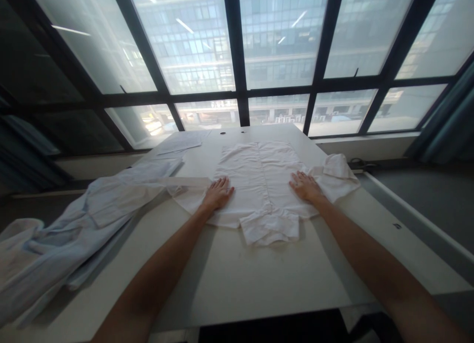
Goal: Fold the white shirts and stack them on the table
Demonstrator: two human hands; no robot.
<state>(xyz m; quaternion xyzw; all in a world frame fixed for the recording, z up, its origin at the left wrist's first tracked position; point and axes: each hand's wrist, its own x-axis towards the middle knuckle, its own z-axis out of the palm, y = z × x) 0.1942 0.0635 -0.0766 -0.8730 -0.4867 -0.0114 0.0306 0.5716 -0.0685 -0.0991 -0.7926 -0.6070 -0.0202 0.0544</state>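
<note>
A white shirt [259,180] lies spread on the white table, with a gathered seam running down its middle and its collar end toward me. My left hand [219,193] rests flat on the garment's left side, fingers stretched out. On the opposite side my right hand [304,186] also lies flat, touching the cloth near the right sleeve [335,177]. That sleeve is bunched and reaches out over the table's right part. A narrow strip of white fabric leads from my left hand toward the clothes at the left. Neither hand grips the cloth.
A heap of white and pale garments [92,219] covers the left side of the table [237,284]. Papers or flat cloth [181,141] lie at the far left corner. Small dark items sit at the far edge. Large windows [277,37] stand behind, with curtains at both sides.
</note>
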